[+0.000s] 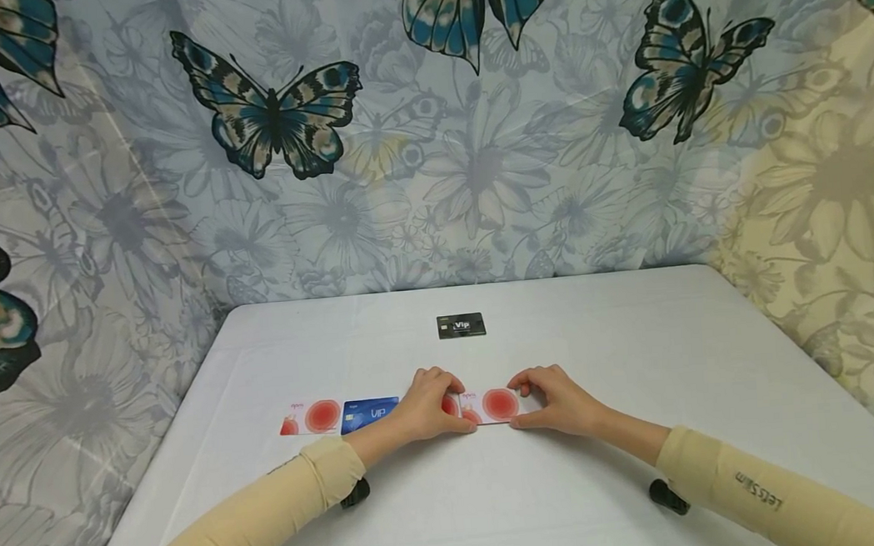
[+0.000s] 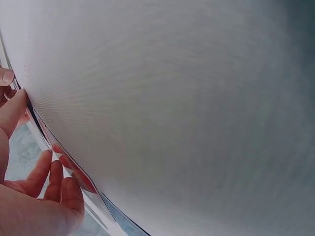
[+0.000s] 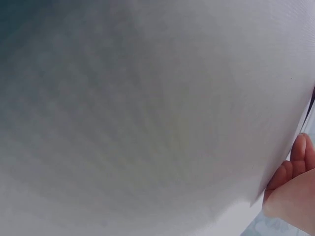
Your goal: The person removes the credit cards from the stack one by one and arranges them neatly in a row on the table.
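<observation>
Flat cards lie in a row on a white table. My left hand point(image 1: 424, 406) spans a white card with a red circle point(image 1: 450, 405), fingertips at its far edge and thumb at the near one. Most of that card is hidden under the hand. Against its right end lies another white card with a red circle point(image 1: 501, 404), which my right hand point(image 1: 561, 402) pinches by the right end between thumb and fingers. Left of my left hand are a blue VIP card point(image 1: 369, 412) and a further red-circle card point(image 1: 321, 416). In the left wrist view, fingertips point(image 2: 48, 153) meet the cards' edge.
A black VIP card point(image 1: 461, 326) lies alone farther back on the white table point(image 1: 598, 322). Behind the table hangs a butterfly-and-flower patterned cloth point(image 1: 476, 170). Dark wrist devices point(image 1: 668, 497) show beneath both beige sleeves point(image 1: 750, 475).
</observation>
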`<act>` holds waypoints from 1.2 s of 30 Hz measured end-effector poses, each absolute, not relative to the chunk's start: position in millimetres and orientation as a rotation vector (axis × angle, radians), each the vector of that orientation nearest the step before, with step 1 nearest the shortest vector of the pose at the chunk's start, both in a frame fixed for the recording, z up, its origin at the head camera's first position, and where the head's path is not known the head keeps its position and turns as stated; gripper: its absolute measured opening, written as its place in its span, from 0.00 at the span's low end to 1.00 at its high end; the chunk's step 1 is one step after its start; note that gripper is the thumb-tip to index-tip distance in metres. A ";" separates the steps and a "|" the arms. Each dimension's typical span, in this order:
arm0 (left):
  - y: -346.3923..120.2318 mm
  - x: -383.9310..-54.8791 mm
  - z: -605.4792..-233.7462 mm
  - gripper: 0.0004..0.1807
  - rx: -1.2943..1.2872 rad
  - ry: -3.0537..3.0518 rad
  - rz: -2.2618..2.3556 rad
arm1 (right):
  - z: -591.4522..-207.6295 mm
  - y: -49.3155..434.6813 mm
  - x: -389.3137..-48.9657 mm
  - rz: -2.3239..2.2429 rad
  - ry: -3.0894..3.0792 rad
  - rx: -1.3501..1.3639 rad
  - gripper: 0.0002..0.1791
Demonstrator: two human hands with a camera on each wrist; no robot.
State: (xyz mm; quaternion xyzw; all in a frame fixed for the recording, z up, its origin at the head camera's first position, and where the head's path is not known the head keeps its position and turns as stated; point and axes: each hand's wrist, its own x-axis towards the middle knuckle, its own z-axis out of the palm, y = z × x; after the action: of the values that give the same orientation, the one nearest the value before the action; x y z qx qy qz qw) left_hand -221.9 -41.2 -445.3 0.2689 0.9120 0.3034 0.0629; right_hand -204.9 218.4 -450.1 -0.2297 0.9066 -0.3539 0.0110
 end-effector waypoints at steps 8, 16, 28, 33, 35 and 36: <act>-41.1 -221.1 -444.9 0.29 0.817 2.750 0.923 | -449.2 218.4 -204.4 -1.105 2.820 -0.706 0.26; -40.9 -221.2 -442.8 0.28 0.805 2.747 0.913 | -450.4 218.3 -206.1 -1.079 2.813 -0.684 0.27; -42.7 -220.9 -442.1 0.28 0.835 2.747 0.913 | -449.5 218.0 -206.3 -1.074 2.804 -0.676 0.26; -43.0 -220.7 -442.0 0.29 0.838 2.743 0.900 | -449.0 217.8 -205.8 -1.079 2.805 -0.683 0.27; -43.4 -220.6 -442.3 0.29 0.842 2.735 0.900 | -448.7 217.9 -205.3 -1.085 2.813 -0.694 0.26; -43.6 -220.5 -442.4 0.29 0.841 2.731 0.899 | -448.8 217.9 -205.1 -1.088 2.819 -0.704 0.26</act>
State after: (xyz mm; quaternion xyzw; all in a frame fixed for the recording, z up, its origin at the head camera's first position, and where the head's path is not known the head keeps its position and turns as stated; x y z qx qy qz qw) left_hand -220.5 -43.6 -442.4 0.2801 0.9092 0.2995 0.0729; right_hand -205.1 217.9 -448.8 -0.2269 0.9084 -0.3505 0.0193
